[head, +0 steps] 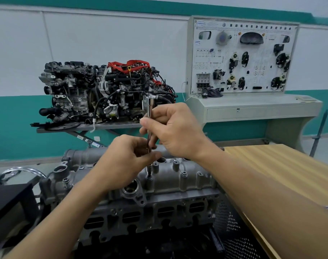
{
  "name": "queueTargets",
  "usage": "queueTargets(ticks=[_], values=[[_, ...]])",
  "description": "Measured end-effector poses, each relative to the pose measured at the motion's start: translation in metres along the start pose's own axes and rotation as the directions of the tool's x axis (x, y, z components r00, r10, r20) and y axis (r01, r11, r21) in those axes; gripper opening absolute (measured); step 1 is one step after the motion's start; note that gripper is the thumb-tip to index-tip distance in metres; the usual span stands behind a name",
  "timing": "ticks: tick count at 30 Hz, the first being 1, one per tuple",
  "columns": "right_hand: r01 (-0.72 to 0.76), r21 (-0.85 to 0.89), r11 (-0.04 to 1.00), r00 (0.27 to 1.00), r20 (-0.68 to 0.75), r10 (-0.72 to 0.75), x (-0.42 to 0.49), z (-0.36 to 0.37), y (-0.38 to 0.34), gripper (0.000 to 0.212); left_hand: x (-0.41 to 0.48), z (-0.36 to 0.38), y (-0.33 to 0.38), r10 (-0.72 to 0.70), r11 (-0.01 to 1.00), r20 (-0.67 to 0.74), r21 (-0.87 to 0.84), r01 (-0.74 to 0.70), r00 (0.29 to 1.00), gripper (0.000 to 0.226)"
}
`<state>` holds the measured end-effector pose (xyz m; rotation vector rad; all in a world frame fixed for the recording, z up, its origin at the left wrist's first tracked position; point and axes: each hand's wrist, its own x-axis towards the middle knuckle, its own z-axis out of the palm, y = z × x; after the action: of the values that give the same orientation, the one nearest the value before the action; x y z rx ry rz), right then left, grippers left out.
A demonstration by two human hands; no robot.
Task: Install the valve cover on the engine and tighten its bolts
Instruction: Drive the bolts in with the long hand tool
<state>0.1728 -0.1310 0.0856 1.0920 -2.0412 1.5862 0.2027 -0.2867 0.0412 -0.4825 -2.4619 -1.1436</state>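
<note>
Only one cam here, head-worn and wide-angle, facing forward and a bit down. It sits really close over the near engine point(178, 186), with the far wall point(103, 43) fitting in up top.

Our left hand point(125, 161) and right hand point(175, 131) both grip the upright extension point(149, 109) above the cover point(193, 184), so we find the middle blocked. Bosses point(176, 166) stud the cover's top to the right of it. Past the cover's right end we see bare counter point(271, 165); at the left end a black box point(10, 202) and chrome ring point(19, 170) crowd in.
</note>
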Motion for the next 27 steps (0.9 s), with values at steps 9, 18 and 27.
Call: queueTargets(ticks=[9, 18, 27], values=[[0.014, -0.058, 0.998, 0.990, -0.143, -0.022, 0.000, 0.008, 0.008, 0.024, -0.004, -0.005, -0.003, -0.058, 0.994, 0.136, 0.095, 0.045, 0.989, 0.007], [0.082, -0.064, 0.995, 0.996, -0.040, -0.085, -0.004, 0.008, -0.008, 0.021, -0.015, -0.006, -0.001, 0.065, 0.998, 0.090, -0.011, -0.065, 0.994, 0.003], [0.002, -0.014, 1.000, 0.998, 0.058, -0.001, 0.012, 0.005, -0.016, 0.025, -0.018, -0.017, -0.003, -0.037, 0.996, -0.071, -0.078, 0.031, 0.997, 0.010]])
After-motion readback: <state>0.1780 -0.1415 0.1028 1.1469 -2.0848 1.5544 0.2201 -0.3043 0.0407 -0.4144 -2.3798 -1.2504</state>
